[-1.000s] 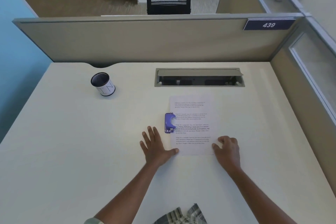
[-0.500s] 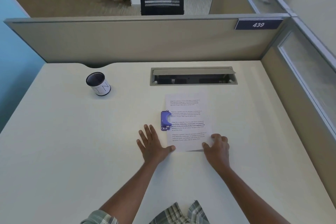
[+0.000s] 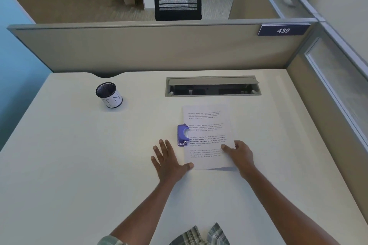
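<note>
On the tabletop [image 3: 79, 165], the punch [image 3: 182, 135] sits on the paper's [image 3: 207, 121] left edge; cup [image 3: 109, 95] far left.

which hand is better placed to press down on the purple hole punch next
Left. The left hand lies flat on the desk just beside the hole punch, fingers free. The right hand is across the paper, holding its lower right corner.

Pen cup [image 3: 109, 95] (far left), cable hatch [image 3: 213, 86]
</note>
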### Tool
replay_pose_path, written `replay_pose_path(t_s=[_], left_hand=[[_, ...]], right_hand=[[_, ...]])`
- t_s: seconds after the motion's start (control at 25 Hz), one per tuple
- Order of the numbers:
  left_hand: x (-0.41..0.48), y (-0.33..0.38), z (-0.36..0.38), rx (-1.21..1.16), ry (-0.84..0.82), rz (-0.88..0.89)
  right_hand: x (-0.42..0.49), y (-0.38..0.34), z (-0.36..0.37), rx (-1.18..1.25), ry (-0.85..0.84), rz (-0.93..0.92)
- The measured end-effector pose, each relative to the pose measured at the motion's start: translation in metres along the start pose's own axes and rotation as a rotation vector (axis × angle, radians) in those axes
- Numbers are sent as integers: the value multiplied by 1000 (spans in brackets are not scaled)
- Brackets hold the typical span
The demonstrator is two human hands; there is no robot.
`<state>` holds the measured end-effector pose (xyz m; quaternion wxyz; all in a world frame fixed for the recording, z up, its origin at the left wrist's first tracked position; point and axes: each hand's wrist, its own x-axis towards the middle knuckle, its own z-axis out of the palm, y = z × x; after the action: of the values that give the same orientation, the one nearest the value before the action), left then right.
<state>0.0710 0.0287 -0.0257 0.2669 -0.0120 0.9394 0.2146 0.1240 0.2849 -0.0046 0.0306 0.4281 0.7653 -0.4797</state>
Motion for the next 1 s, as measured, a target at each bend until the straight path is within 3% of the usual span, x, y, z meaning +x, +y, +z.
replay_pose_path(t_s=[0.44,1.0], left_hand=[[6,2,6,14,8,-19],[-9,-7,3,36,62,84]], right_hand=[[58,-38,-8,110,-63,65],[60,-20,-25,266,-112,30]])
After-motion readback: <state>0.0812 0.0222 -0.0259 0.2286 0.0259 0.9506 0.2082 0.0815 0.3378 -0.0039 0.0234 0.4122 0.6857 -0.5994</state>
